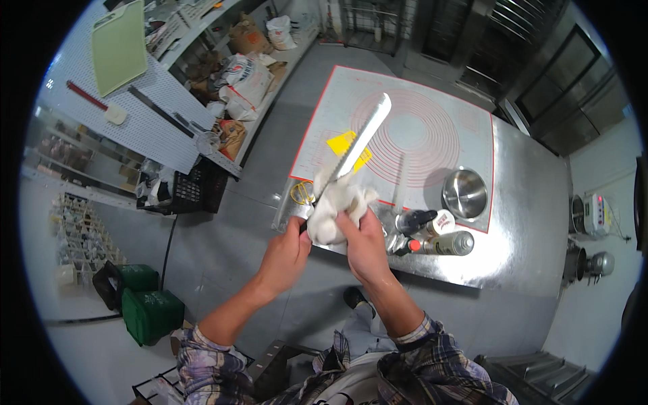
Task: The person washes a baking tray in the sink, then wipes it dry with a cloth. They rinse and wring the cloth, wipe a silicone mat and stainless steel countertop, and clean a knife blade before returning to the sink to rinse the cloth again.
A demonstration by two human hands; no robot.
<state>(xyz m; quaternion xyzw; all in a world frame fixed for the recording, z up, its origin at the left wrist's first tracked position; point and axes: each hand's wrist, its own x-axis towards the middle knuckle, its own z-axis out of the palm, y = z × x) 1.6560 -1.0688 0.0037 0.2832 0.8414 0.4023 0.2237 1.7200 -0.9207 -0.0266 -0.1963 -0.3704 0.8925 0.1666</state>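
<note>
My left hand (284, 253) grips the black handle of a long serrated bread knife (365, 136), its blade pointing up and away over the table. My right hand (365, 245) holds a bunched white cloth (331, 215) against the lower part of the knife, by the handle. The cloth hides part of the blade. Beneath the knife, a yellow card or sheet (349, 147) lies on a baking mat with red rings (430, 96). Yellow-handled scissors (302, 192) rest left of the cloth, near the table's corner.
A steel bowl (464, 195) stands on the mat's right part. Several bottles and cans, one a spray can (453, 243), are at the near edge of the steel table (531, 202). Shelving with bags (248, 81) stands at left, by a black crate (187, 190). Green bins (152, 314) are lower left.
</note>
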